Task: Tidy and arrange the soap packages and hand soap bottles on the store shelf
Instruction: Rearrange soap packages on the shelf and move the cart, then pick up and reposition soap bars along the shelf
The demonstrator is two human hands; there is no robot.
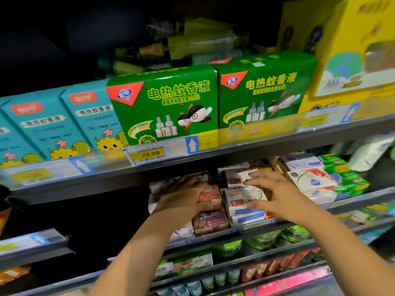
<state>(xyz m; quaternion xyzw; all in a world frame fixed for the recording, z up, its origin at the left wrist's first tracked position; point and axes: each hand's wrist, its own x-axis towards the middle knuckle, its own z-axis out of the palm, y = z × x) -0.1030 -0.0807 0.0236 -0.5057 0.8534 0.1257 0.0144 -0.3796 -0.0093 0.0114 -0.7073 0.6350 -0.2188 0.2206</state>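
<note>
While both hands were in among the soap on the middle shelf (352,199), the job looked only partly done. The left hand (186,199) lay over the pink soap packages (210,224), fingers bent across the uppermost one; whether it actually gripped it I could not tell. The right hand (277,193) straddled the white soap packages (241,202) just beside them, thumb low on the front face and fingers curved over the top, clamped on the upper pack. Both stacks sat near the shelf's front edge, touching each other, but the pink ones were skewed and their print read upside down (so turning and squaring remained, by my reckoning). To the right, the green-and-white packs (344,178) lay in a leaning pile that also seemed to want straightening. No hand soap bottles could be made out clearly, so that half of the work appeared untouched. Above, the green boxes (166,103) stood upright in a row.
</note>
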